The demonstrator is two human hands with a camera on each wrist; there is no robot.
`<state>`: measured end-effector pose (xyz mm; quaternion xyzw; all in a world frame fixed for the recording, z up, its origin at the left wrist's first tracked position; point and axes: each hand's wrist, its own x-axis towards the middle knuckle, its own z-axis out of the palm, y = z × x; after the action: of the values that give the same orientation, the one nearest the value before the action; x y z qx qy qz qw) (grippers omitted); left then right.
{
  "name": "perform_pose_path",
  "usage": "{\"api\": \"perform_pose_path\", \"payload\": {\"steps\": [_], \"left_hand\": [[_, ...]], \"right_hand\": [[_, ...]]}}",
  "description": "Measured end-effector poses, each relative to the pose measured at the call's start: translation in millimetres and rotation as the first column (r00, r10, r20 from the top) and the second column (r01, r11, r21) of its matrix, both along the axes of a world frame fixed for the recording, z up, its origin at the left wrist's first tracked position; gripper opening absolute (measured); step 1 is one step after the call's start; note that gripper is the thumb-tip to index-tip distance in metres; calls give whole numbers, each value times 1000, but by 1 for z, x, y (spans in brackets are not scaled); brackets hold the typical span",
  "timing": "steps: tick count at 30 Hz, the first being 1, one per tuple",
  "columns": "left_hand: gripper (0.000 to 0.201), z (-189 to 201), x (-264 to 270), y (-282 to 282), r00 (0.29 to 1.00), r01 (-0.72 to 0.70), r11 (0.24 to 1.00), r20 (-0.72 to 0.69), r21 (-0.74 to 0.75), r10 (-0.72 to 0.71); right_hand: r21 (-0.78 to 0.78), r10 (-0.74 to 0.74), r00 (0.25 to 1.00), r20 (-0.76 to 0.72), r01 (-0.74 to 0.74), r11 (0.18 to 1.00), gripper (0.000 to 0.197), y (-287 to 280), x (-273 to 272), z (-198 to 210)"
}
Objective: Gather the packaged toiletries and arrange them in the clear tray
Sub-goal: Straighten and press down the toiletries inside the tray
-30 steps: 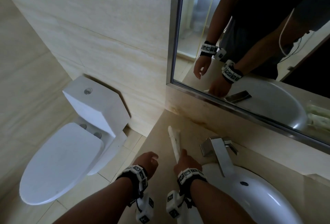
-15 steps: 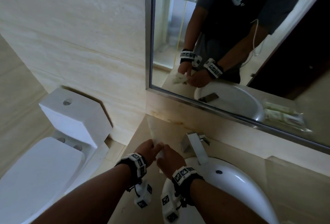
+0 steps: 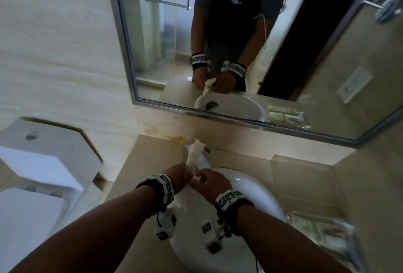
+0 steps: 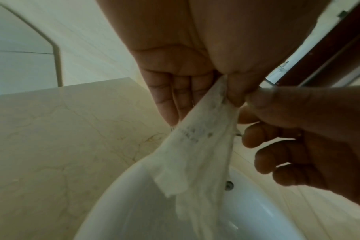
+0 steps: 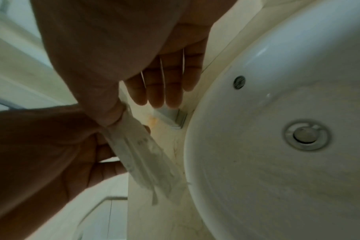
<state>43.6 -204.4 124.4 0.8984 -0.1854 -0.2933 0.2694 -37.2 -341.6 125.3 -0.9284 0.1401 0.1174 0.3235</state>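
Observation:
A long white crinkled packet (image 3: 194,153) is held up over the left rim of the sink, slanting from the faucet down toward my wrists. My left hand (image 3: 184,173) pinches it between thumb and fingers, and my right hand (image 3: 204,180) pinches it just beside. In the left wrist view the packet (image 4: 197,154) hangs from my left thumb, with the right hand (image 4: 298,129) close by. The right wrist view shows my right thumb pressing the packet (image 5: 142,154). The clear tray (image 3: 293,218) sits on the counter at the right with several packets (image 3: 327,234) in it, blurred.
The white round sink basin (image 3: 250,187) lies under my hands, with a metal faucet (image 5: 170,116) behind it. A beige counter (image 3: 152,163) runs along the wall below a mirror (image 3: 239,33). A white toilet (image 3: 43,163) stands at the left, below counter level.
The packet lay on the counter with my right hand on it. Now both hands hold it raised over the sink's rim. The head view has swung right, bringing the tray into sight.

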Motion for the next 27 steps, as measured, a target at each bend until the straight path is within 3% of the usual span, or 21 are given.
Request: {"api": "perform_pose_path", "payload": {"steps": [3,6,12,19,23,27], "left_hand": [[36,7,-18,-33,994,112,993,6,46,-113],[37,18,-43,-68,973,231,973,14,25,-231],[45,22,-98,-147,925,380,925,-29,19,-380],[38,2,-155,-218,873,487,870,-68,75,-482],[61,-22,-187,-247,855,518,841,-97,157,-509],[78,-50,-215,-274,795,605,757,-143,248,-589]], "right_hand": [[198,-153,988,29,145,969,52,-27,-22,6],[303,-260,965,29,239,923,36,-57,-46,12],[311,-475,880,-11,455,834,46,-126,-103,10],[291,-588,806,-74,581,760,45,-187,-167,-9],[277,-648,753,-118,651,706,36,-214,-203,-25],[290,-691,699,-185,711,641,28,-239,-234,-42]]}}
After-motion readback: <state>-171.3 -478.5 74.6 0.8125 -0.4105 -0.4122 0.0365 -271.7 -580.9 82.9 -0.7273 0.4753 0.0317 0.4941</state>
